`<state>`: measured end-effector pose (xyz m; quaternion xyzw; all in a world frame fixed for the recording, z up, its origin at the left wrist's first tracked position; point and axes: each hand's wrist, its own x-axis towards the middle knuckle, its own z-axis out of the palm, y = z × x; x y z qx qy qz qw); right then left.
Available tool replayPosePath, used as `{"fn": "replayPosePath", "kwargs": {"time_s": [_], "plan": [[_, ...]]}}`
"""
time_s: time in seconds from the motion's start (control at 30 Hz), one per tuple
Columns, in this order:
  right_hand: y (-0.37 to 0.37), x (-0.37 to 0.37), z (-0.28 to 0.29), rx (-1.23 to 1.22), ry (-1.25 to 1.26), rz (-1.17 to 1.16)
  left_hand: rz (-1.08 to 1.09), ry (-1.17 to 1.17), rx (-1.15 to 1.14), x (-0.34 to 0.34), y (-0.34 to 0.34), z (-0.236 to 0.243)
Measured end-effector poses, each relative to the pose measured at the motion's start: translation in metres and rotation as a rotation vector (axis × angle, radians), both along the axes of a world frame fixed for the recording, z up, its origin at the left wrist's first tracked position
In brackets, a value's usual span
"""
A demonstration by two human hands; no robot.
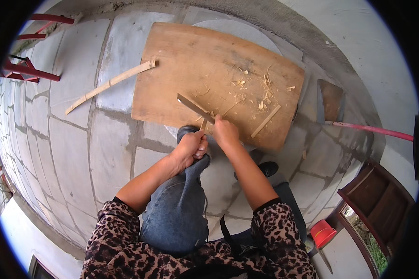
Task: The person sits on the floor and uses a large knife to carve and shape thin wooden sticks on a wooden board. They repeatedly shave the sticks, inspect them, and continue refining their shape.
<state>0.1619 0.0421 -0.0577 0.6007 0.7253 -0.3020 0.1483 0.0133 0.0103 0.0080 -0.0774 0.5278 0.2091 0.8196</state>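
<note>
Leopard-print sleeves [114, 237] cover the upper arms at 5 and 7 o'clock, with a knee in blue denim [174, 214] between them. A red container [322, 233] sits at 4 o'clock, beyond the right sleeve.

Just above the knee, the left hand [191, 148] has its fingers clamped on a thin bamboo strip [203, 124], which pokes out toward 12 o'clock at the near edge of the desk. To its 2 o'clock, the right hand [226, 135] has its fingers wrapped around the knife [193, 107], whose handle they hide. The blade points to 10 o'clock, close by the strip; whether the two touch, I cannot tell. A dark shoe [185, 131] shows behind the left hand.

Ahead at 12 o'clock spreads the tan wooden desk [172, 86]. From its middle, a flat strip [266, 121] lies at 4 o'clock and curled shavings [266, 90] scatter at 3. A longer bamboo piece [111, 83] rests one end on the desk's 10 o'clock edge and reaches out over the grey stone floor [70, 139].

Farther off, a dustpan [330, 100] with a pink handle stands at 2 o'clock, and red metal frames [32, 72] at 10.
</note>
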Motion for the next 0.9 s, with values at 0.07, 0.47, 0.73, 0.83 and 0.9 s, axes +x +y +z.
{"fn": "replayPosePath", "kwargs": {"time_s": [0.07,0.47,0.73,0.83,0.9], "plan": [[0.007,-0.006,0.006,-0.016,-0.013,0.047,0.017,-0.005,-0.005,0.001,-0.003,0.000],[0.019,0.010,-0.015,-0.082,0.157,-0.199,-0.020,0.032,-0.022,-0.011,-0.007,-0.003],[0.003,0.002,0.019,-0.032,0.050,-0.007,-0.034,0.043,-0.018,-0.017,-0.016,-0.015],[0.000,0.005,0.007,0.001,0.028,0.004,-0.025,0.032,-0.006,-0.012,-0.014,-0.012],[0.004,0.007,0.003,-0.011,0.012,0.006,-0.024,0.027,0.018,-0.010,-0.012,-0.011]]}}
